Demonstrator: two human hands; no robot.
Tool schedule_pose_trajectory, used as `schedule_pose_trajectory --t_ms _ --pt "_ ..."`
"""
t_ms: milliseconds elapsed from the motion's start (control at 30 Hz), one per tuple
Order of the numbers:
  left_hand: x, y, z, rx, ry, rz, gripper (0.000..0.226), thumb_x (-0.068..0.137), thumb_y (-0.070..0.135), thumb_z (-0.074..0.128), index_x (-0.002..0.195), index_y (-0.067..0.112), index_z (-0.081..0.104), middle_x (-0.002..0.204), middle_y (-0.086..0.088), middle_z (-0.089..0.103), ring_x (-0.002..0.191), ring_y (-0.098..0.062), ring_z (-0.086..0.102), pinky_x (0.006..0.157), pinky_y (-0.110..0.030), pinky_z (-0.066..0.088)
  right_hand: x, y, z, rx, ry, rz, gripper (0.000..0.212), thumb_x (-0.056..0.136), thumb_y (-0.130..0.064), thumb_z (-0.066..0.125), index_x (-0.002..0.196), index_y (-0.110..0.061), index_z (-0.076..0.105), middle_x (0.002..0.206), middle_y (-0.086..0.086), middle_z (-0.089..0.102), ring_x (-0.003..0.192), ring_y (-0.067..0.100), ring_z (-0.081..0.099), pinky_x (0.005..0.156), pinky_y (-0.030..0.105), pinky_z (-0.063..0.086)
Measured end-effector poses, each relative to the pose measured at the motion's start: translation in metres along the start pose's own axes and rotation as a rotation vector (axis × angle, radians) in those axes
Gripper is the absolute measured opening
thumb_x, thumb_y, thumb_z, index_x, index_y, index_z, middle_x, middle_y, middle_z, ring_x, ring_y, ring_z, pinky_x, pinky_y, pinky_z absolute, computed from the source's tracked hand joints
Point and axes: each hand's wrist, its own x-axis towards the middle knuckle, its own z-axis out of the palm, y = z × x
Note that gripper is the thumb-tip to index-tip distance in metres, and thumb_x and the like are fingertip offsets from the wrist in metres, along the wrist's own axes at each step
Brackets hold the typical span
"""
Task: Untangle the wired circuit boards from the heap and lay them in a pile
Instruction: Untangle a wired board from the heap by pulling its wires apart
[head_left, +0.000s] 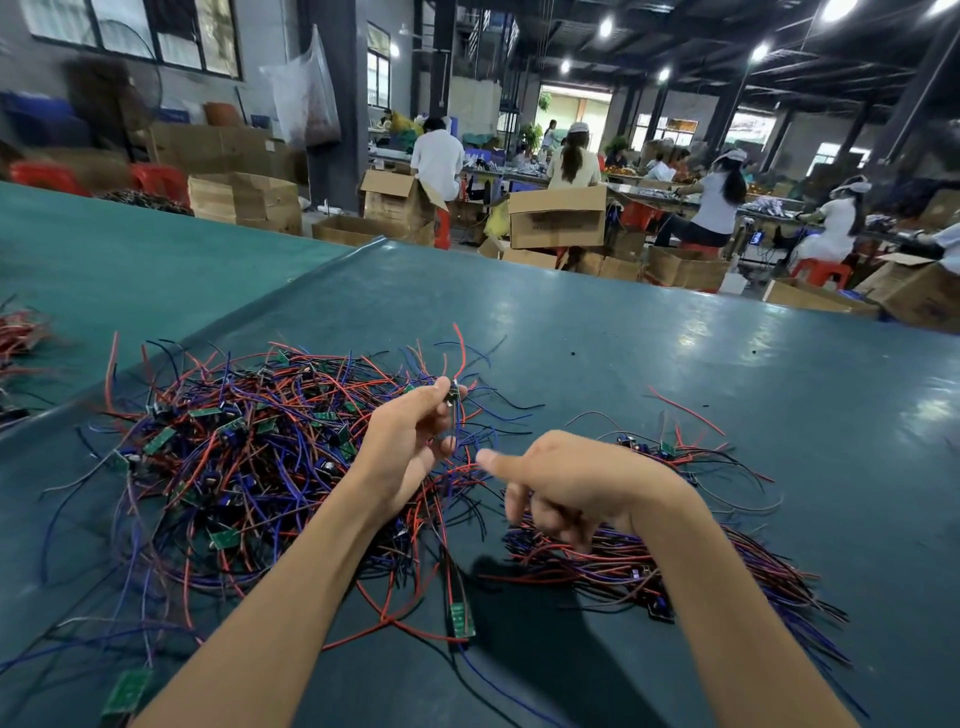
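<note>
A tangled heap (244, 457) of small green circuit boards with red, blue and black wires lies left of centre on the dark teal table. My left hand (410, 441) is raised over the heap's right edge and pinches one small board (453, 396) between thumb and fingertips, its wires trailing down. My right hand (561, 483) hovers to the right with the thumb stuck out and the fingers curled downward; whether they hold wires is unclear. Beneath and right of it lies a sorted pile (675, 566) of boards with their wires running side by side.
A loose board (462, 618) on wires lies near the front between my forearms, another (127, 691) at the lower left. A second table (130, 260) with more wires adjoins on the left. Workers and cardboard boxes (556, 215) fill the background.
</note>
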Motion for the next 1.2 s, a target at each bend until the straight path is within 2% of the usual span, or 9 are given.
schedule_pose_trajectory --t_ms 100,233,400,633,867,1067,1200 --pt "-0.001 0.003 0.0 -0.119 -0.102 -0.068 0.029 0.092 0.03 0.06 0.094 0.009 0.08 0.076 0.002 0.053 0.066 -0.01 0.049 0.065 -0.029 0.039 -0.002 0.005 -0.017 0.117 0.132 -0.014 0.059 0.098 -0.062 0.049 0.079 -0.009 0.067 0.044 -0.003 0.036 0.033 0.013 0.033 0.041 0.024 0.047" --pt "-0.003 0.006 0.002 -0.308 -0.221 -0.156 0.033 0.092 0.025 0.052 0.097 0.004 0.077 0.079 -0.002 0.053 0.067 -0.013 0.05 0.055 -0.025 0.042 -0.004 0.013 -0.034 0.27 0.263 -0.031 0.052 0.098 -0.056 0.054 0.078 -0.011 0.069 0.044 -0.003 0.04 0.035 0.013 0.037 0.044 0.026 0.049" --pt "-0.005 0.007 0.003 -0.387 -0.291 -0.207 0.034 0.087 0.021 0.048 0.093 0.004 0.077 0.079 -0.001 0.051 0.065 -0.011 0.046 0.055 -0.024 0.039 -0.006 0.018 -0.041 0.318 0.276 -0.035 0.05 0.097 -0.055 0.056 0.077 -0.012 0.071 0.045 -0.003 0.042 0.036 0.013 0.039 0.043 0.025 0.048" --pt "-0.007 0.007 0.004 -0.363 -0.272 -0.222 0.036 0.087 0.021 0.049 0.098 0.002 0.077 0.079 -0.001 0.052 0.066 -0.011 0.046 0.056 -0.025 0.041 -0.003 0.017 -0.039 0.315 0.257 -0.047 0.049 0.098 -0.054 0.056 0.079 -0.012 0.072 0.045 -0.003 0.042 0.035 0.013 0.039 0.043 0.026 0.049" --pt "-0.01 0.008 0.002 -0.278 -0.257 -0.167 0.031 0.087 0.027 0.064 0.103 0.003 0.076 0.081 -0.001 0.054 0.066 -0.012 0.048 0.058 -0.025 0.04 0.0 0.015 -0.034 0.333 0.253 -0.108 0.046 0.099 -0.048 0.056 0.08 -0.01 0.072 0.049 0.001 0.049 0.039 0.015 0.046 0.044 0.027 0.05" --pt "-0.016 0.008 0.004 -0.221 -0.233 -0.145 0.015 0.076 0.027 0.08 0.081 0.015 0.073 0.074 -0.001 0.059 0.062 -0.013 0.054 0.057 -0.024 0.046 0.009 0.01 -0.021 0.411 0.25 -0.315 0.03 0.099 -0.035 0.063 0.084 -0.009 0.069 0.063 0.004 0.062 0.049 0.017 0.056 0.048 0.028 0.051" --pt "-0.018 0.009 0.007 -0.185 -0.252 -0.132 0.042 0.054 0.034 0.097 0.078 0.017 0.067 0.072 -0.001 0.054 0.062 -0.013 0.051 0.06 -0.027 0.042 0.016 0.006 -0.011 0.459 0.279 -0.35 0.028 0.099 -0.029 0.064 0.09 -0.003 0.07 0.068 0.003 0.064 0.052 0.018 0.059 0.046 0.028 0.052"
